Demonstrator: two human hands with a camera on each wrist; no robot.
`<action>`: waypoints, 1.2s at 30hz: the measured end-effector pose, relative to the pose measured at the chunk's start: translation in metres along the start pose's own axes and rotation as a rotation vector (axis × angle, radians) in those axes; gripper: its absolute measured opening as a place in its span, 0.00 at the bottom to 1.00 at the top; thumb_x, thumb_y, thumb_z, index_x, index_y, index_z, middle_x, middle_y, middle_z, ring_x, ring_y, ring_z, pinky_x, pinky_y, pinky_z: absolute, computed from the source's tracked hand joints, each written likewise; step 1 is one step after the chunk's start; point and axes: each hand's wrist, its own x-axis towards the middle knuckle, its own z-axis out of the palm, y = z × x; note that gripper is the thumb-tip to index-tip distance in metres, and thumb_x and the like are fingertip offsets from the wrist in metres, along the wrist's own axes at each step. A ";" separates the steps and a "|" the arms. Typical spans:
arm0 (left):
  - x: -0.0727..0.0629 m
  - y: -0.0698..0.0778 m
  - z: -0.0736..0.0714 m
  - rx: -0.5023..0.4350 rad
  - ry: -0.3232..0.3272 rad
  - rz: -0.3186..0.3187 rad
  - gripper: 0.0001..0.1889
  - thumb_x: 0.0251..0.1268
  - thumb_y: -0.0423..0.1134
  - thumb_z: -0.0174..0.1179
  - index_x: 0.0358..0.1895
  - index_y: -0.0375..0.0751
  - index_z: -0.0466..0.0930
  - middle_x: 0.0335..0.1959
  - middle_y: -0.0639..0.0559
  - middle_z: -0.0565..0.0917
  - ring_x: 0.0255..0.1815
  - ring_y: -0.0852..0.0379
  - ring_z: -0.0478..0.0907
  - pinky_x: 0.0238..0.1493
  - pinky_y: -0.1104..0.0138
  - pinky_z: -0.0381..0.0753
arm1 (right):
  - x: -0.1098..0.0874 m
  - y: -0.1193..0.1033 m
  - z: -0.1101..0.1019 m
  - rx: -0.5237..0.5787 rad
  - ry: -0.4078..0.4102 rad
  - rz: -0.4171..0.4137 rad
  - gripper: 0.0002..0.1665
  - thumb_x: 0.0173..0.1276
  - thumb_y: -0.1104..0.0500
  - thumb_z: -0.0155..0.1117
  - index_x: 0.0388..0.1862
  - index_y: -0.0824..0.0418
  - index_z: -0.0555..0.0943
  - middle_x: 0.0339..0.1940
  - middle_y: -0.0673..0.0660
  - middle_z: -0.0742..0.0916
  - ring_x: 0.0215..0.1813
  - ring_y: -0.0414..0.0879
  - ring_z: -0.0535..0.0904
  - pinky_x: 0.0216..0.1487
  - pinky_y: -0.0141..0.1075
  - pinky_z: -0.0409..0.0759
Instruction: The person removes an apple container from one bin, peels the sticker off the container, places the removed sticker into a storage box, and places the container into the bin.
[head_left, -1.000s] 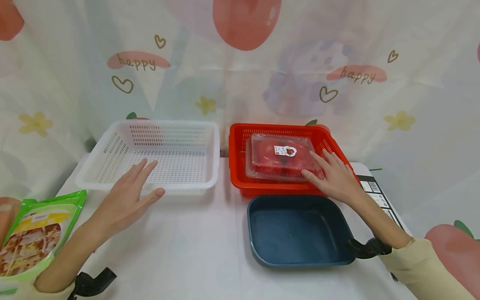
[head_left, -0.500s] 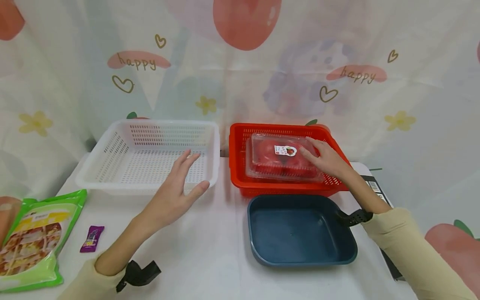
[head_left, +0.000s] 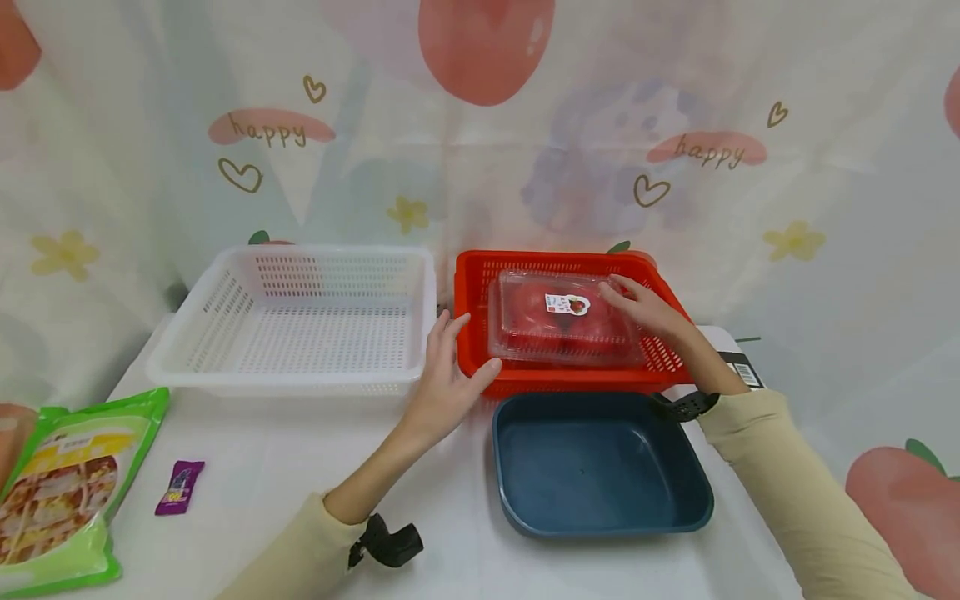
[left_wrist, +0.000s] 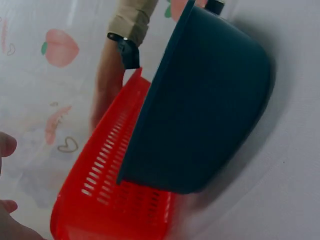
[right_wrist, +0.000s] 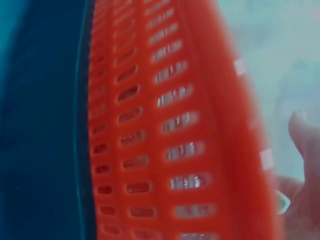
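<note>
A clear plastic box (head_left: pixel 517 321) of red fruit, with a white label on its lid, sits in the red basket (head_left: pixel 581 385). My right hand (head_left: pixel 648 310) reaches over the basket, its fingers at the box's far right corner; whether they press on it I cannot tell. Near the basket's front left corner is my left hand (head_left: pixel 444 390), fingers spread and holding nothing. In the left wrist view only fingertips (left_wrist: pixel 7 145) show at the edge. The red basket's wall (right_wrist: pixel 145 125) hides most of the box in the right wrist view, with my right hand (right_wrist: pixel 300 192) behind it.
A dark blue tub (head_left: pixel 600 467) stands in front of the red basket. To the left is a white basket (head_left: pixel 300 379). A green food bag (head_left: pixel 67 492) and a small purple packet (head_left: pixel 180 487) lie on the white table (head_left: pixel 262 467). A patterned curtain hangs behind.
My left hand has swept right, from over the white basket to the red basket's front left corner. My right hand has moved slightly up and left over the box, which stays in place.
</note>
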 end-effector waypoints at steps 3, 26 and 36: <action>0.007 -0.008 0.012 -0.010 0.052 -0.056 0.43 0.57 0.48 0.66 0.74 0.55 0.52 0.79 0.53 0.44 0.75 0.48 0.53 0.58 0.49 0.78 | 0.003 0.008 0.003 0.047 -0.043 0.005 0.53 0.70 0.39 0.55 0.80 0.53 0.37 0.75 0.67 0.61 0.69 0.65 0.64 0.56 0.53 0.80; 0.023 -0.041 0.027 -0.095 0.066 -0.116 0.47 0.56 0.42 0.67 0.76 0.52 0.47 0.72 0.55 0.60 0.69 0.50 0.64 0.57 0.55 0.80 | 0.010 0.029 0.012 -0.002 0.007 -0.035 0.54 0.68 0.41 0.58 0.80 0.44 0.35 0.77 0.68 0.58 0.70 0.66 0.62 0.58 0.57 0.76; 0.024 -0.043 0.027 -0.097 0.066 -0.121 0.47 0.56 0.44 0.68 0.76 0.52 0.48 0.72 0.55 0.60 0.69 0.47 0.64 0.56 0.54 0.81 | 0.010 0.028 0.007 0.028 0.010 -0.020 0.53 0.69 0.42 0.57 0.80 0.44 0.35 0.77 0.68 0.56 0.70 0.66 0.60 0.60 0.58 0.75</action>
